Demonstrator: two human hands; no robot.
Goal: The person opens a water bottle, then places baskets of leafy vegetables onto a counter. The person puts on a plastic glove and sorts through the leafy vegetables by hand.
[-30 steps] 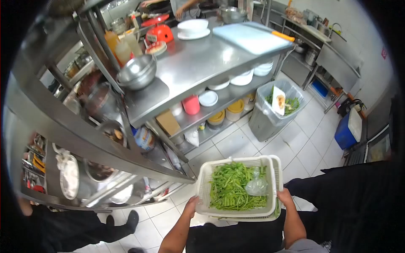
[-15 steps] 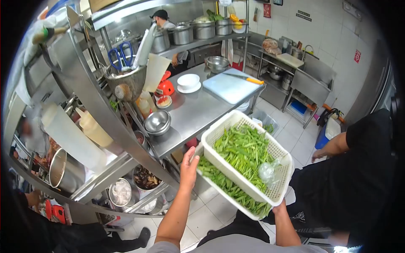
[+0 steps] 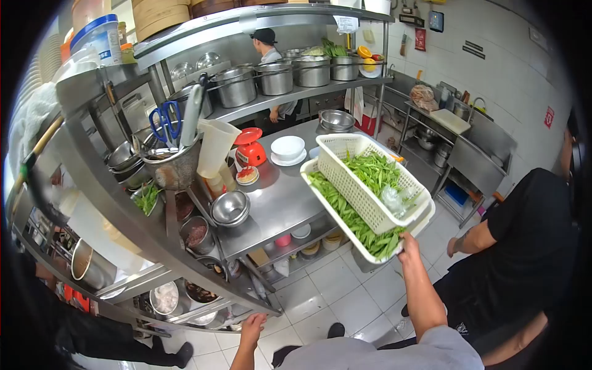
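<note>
Right hand point(image 3: 407, 245) grips lower basket point(image 3: 423, 223) at near corner, presumably supporting upper basket point(image 3: 354, 188); left hand point(image 3: 253, 325) empty, fingers loose, near rack point(image 3: 157, 228) corner.

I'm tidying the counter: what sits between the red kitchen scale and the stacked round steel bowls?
A small round white dish with something red, in the head view.

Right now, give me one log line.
right hand: gripping lower basket; left hand: near rack, apart from baskets; upper basket: atop lower basket; greens: in both baskets; bag: in upper basket
</note>
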